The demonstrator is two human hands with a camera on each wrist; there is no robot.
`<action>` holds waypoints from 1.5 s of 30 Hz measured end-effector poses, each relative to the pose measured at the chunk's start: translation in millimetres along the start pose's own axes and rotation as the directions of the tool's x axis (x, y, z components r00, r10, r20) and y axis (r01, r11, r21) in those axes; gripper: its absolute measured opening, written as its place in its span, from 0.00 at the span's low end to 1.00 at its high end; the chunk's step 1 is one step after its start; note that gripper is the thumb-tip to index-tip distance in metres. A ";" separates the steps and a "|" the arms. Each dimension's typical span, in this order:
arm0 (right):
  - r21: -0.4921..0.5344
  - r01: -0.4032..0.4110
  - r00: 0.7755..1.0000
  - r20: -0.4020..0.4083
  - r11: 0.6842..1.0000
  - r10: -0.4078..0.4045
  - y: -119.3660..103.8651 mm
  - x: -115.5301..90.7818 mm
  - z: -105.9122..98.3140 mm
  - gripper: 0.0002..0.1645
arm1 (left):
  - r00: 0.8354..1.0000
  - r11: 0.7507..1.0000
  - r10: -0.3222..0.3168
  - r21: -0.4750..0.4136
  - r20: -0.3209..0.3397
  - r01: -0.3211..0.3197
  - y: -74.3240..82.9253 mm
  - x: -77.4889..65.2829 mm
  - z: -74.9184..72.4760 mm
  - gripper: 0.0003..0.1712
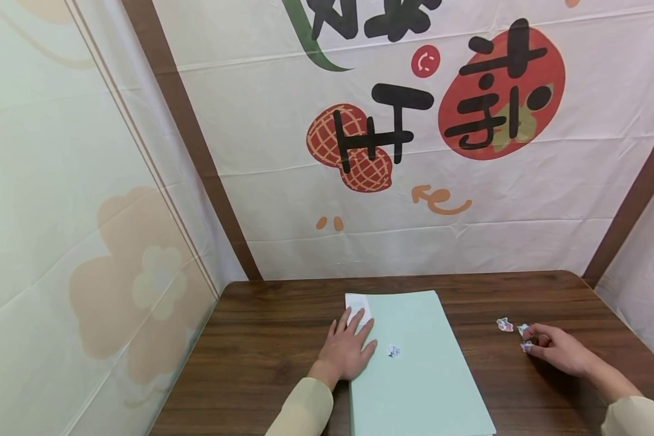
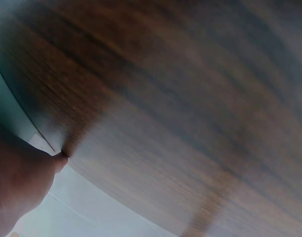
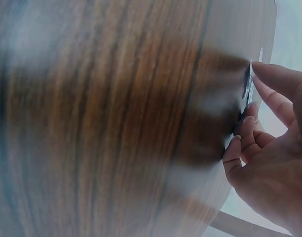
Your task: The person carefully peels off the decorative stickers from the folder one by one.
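Observation:
A pale green folder or board [image 1: 414,387] lies on the wooden table, with a small sticker-like piece [image 1: 393,351] on it. My left hand [image 1: 349,354] rests with spread fingers on its left edge, partly over a white paper piece [image 1: 358,303] at the top left corner. To the right, my right hand [image 1: 558,348] is low over the table with bent fingers. One small colourful sticker-like piece [image 1: 523,328] is at its index fingertip and another [image 1: 525,347] at its thumb. In the right wrist view the fingertips [image 3: 257,69] touch a thin piece; whether they pinch it is unclear.
Another small colourful piece [image 1: 504,324] lies on the brown wooden table [image 1: 267,339], just left of the right hand. A printed white cloth [image 1: 283,200] hangs behind the table's far edge, and a pale flowered cloth [image 1: 43,242] hangs along the left side.

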State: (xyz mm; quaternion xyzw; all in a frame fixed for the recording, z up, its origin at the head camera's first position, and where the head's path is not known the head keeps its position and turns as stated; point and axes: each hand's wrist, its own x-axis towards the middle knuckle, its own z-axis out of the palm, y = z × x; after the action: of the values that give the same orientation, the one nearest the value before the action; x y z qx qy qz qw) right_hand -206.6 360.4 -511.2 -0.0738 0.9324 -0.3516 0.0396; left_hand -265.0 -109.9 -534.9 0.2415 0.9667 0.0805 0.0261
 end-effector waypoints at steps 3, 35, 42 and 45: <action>0.010 0.012 1.000 0.004 1.000 -0.012 1.7 -1.1 -1.0 0.09 | 1.000 1.000 -0.005 -0.002 0.007 0.005 0.2 -0.1 -0.2 0.35; -0.136 -0.089 0.996 -0.040 0.987 0.085 8.5 -3.5 -4.7 0.05 | 1.000 1.000 -0.012 0.001 0.008 0.012 2.3 -3.3 -5.3 0.35; -0.120 -0.035 0.998 -0.054 0.992 0.029 4.6 -3.6 -1.5 0.03 | 1.000 1.000 -0.001 -0.008 0.004 0.001 2.5 -3.4 -6.6 0.34; -0.111 -0.008 0.999 -0.048 0.994 0.003 0.7 -2.7 -0.1 0.04 | 1.000 1.000 -0.008 -0.003 0.014 0.008 3.1 -3.9 -7.6 0.34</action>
State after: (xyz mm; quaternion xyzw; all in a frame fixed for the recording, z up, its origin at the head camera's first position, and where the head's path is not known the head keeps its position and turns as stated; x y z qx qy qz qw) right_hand -204.0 361.4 -511.5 -0.0650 0.9514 -0.3007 0.0142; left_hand -260.8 -110.1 -526.9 0.2381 0.9674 0.0802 0.0334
